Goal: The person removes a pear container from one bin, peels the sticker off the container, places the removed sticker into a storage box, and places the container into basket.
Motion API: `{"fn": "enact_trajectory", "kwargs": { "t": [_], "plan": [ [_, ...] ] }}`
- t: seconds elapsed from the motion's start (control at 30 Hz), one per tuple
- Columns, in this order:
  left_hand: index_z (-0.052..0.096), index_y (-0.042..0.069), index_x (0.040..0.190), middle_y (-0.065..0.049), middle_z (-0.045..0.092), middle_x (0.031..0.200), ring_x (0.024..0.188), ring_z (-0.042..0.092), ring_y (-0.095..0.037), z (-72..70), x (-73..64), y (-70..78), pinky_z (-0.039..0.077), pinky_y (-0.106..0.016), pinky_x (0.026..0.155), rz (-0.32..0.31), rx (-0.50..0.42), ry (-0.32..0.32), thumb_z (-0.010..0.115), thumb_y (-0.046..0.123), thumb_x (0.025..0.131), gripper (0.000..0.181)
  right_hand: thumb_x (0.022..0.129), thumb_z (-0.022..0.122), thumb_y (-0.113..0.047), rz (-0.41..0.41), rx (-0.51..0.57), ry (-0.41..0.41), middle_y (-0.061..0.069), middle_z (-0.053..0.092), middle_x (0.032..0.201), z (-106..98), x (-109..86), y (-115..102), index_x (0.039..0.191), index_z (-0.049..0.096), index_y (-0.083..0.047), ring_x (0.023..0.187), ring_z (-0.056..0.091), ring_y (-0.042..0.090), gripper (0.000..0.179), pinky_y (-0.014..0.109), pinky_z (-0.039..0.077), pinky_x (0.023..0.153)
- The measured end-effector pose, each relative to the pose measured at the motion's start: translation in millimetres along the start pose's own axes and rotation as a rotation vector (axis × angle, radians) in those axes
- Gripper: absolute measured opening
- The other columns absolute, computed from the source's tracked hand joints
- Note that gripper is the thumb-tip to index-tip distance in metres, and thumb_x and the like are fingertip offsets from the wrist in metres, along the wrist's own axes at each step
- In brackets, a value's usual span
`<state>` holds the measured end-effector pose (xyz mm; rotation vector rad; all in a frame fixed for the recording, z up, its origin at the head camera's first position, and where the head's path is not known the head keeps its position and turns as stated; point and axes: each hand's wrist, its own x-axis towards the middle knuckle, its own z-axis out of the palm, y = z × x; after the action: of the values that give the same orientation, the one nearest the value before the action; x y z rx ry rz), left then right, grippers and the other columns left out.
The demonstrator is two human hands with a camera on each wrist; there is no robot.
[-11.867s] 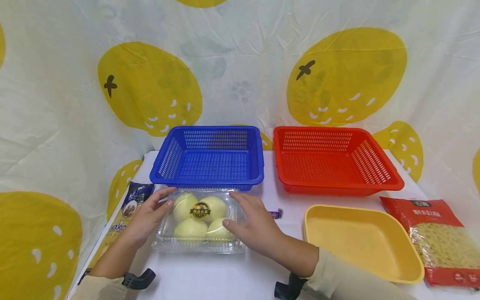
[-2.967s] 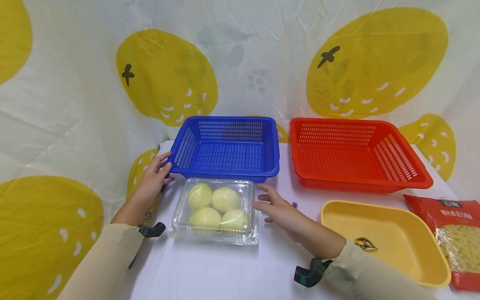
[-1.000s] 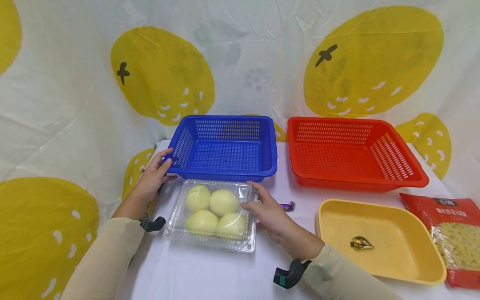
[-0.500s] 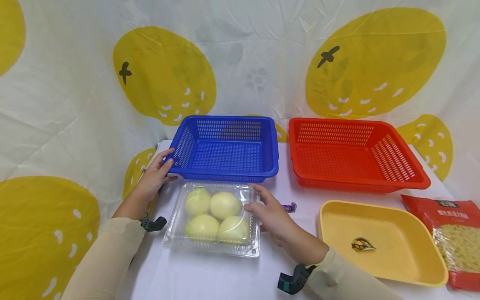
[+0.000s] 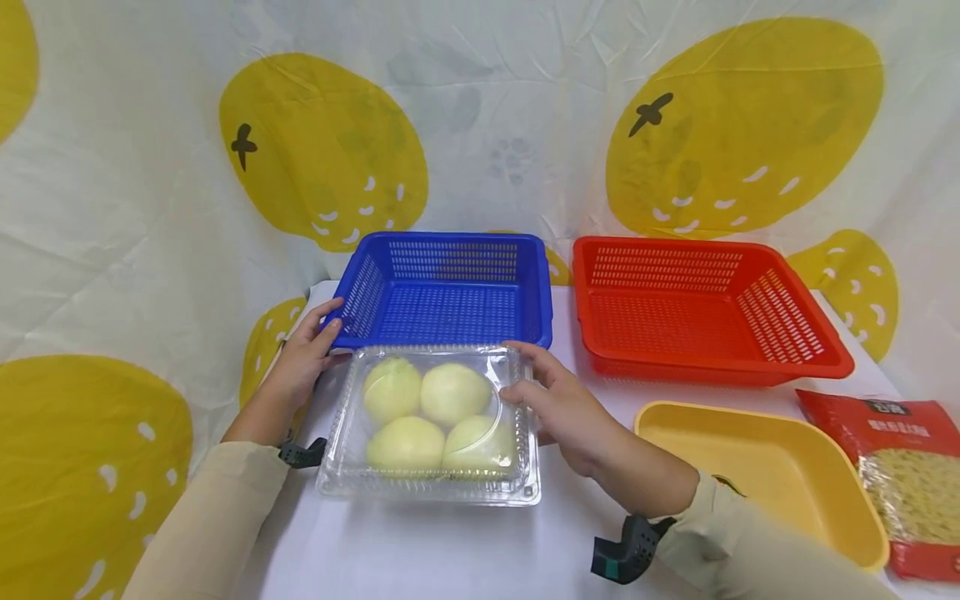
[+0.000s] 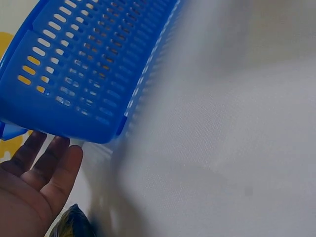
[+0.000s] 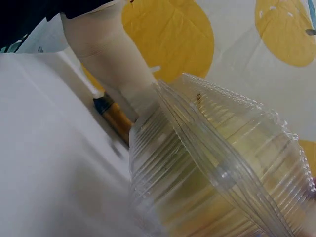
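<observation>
A clear plastic clamshell box [image 5: 427, 490] holds several pale yellow-green fruits [image 5: 406, 447]. My right hand [image 5: 581, 421] grips its right side, thumb on the lid and the other fingers partly hidden; the box is raised off the table, its far edge overlapping the front of the blue basket [image 5: 450, 310]. In the right wrist view the ribbed wall of the box [image 7: 168, 163] fills the lower right. My left hand [image 5: 302, 357] is at the left rim of the blue basket; in the left wrist view its extended fingers [image 6: 63, 170] reach the basket's corner.
A red basket [image 5: 660, 329] stands at the back right. Before it is a yellow tray [image 5: 757, 450] with a label [image 5: 727, 483] in it, partly behind my sleeve. A red pasta bag [image 5: 907, 492] lies far right. A package [image 7: 116, 118] lies at the left edge.
The label has gone from the lid to the yellow tray since the oldest frame. My left hand has moved from the box to the blue basket. Lately my right hand has lifted the box.
</observation>
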<state>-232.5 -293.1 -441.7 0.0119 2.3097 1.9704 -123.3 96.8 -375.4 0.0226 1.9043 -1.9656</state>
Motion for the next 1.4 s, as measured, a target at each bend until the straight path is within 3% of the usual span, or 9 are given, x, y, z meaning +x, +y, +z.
{"fn": "enact_trajectory", "kwargs": {
  "t": [0.2,0.43,0.6,0.8,0.9,1.03,1.13,1.4],
  "plan": [
    [0.030,0.024,0.170,-0.025,0.037,0.165,0.133,0.055,-0.027,0.6,-2.1,2.4,0.057,-0.022,0.092,0.004,-0.015,0.023,0.045,0.036,0.116,0.058,0.101,0.060,-0.016,-0.014,-0.034,-0.037,0.017,0.044,0.154,-11.1,1.0,-31.0,0.161,0.040,-0.024,0.129,0.054,0.042,0.064,0.053,0.063,0.086],
    [0.033,0.026,0.169,-0.020,0.044,0.160,0.115,0.061,-0.013,2.2,-4.1,5.4,0.056,-0.020,0.086,-0.039,0.020,0.054,0.048,0.037,0.115,0.057,0.100,0.061,-0.020,0.004,-0.080,-0.036,0.009,0.038,0.162,-21.4,16.9,-61.8,0.164,0.037,-0.026,0.143,0.038,0.044,0.069,0.058,0.061,0.089],
    [0.035,0.025,0.169,-0.009,0.053,0.141,0.096,0.063,-0.005,2.1,-4.9,7.7,0.054,-0.019,0.078,-0.053,0.015,0.062,0.049,0.035,0.115,0.057,0.101,0.060,-0.025,0.019,-0.107,-0.033,0.007,0.036,0.166,-25.9,32.7,-80.1,0.165,0.035,-0.029,0.142,0.039,0.048,0.069,0.065,0.055,0.098],
    [0.038,0.026,0.167,0.001,0.057,0.128,0.092,0.064,-0.004,1.6,-3.4,9.0,0.051,-0.018,0.072,-0.071,-0.036,0.060,0.052,0.034,0.114,0.056,0.101,0.061,-0.028,0.023,-0.116,0.001,0.003,0.036,0.166,-31.6,57.3,-94.3,0.163,0.039,-0.033,0.146,0.037,0.049,0.066,0.067,0.048,0.107],
    [0.039,0.027,0.166,0.000,0.058,0.129,0.093,0.066,-0.005,2.1,-2.7,7.9,0.054,-0.022,0.075,-0.077,-0.060,0.068,0.052,0.034,0.114,0.055,0.102,0.061,-0.028,0.026,-0.099,0.004,0.004,0.035,0.166,-35.9,73.2,-98.3,0.163,0.039,-0.032,0.148,0.035,0.049,0.065,0.068,0.046,0.110],
    [0.040,0.032,0.166,-0.010,0.054,0.146,0.103,0.069,-0.009,2.6,-2.7,7.5,0.058,-0.039,0.097,-0.104,-0.051,0.080,0.051,0.036,0.114,0.054,0.102,0.060,-0.028,0.015,-0.091,-0.012,0.005,0.036,0.165,-41.7,95.5,-100.2,0.163,0.038,-0.030,0.148,0.036,0.050,0.065,0.070,0.042,0.112],
    [0.038,0.034,0.167,-0.015,0.051,0.153,0.107,0.070,-0.010,2.9,-3.5,7.8,0.052,-0.053,0.110,-0.124,-0.047,0.083,0.050,0.037,0.115,0.054,0.103,0.059,-0.028,0.015,-0.086,-0.008,0.005,0.036,0.165,-42.9,108.8,-99.7,0.165,0.036,-0.029,0.147,0.037,0.049,0.066,0.071,0.040,0.114],
    [0.036,0.033,0.168,-0.012,0.056,0.149,0.109,0.071,-0.010,2.9,-3.9,11.9,0.047,-0.058,0.114,-0.135,-0.070,0.061,0.049,0.037,0.114,0.055,0.101,0.059,-0.026,0.022,-0.016,0.018,0.005,0.036,0.164,-42.8,138.5,-94.5,0.164,0.037,-0.031,0.145,0.037,0.052,0.067,0.069,0.046,0.109]
  ]
}}
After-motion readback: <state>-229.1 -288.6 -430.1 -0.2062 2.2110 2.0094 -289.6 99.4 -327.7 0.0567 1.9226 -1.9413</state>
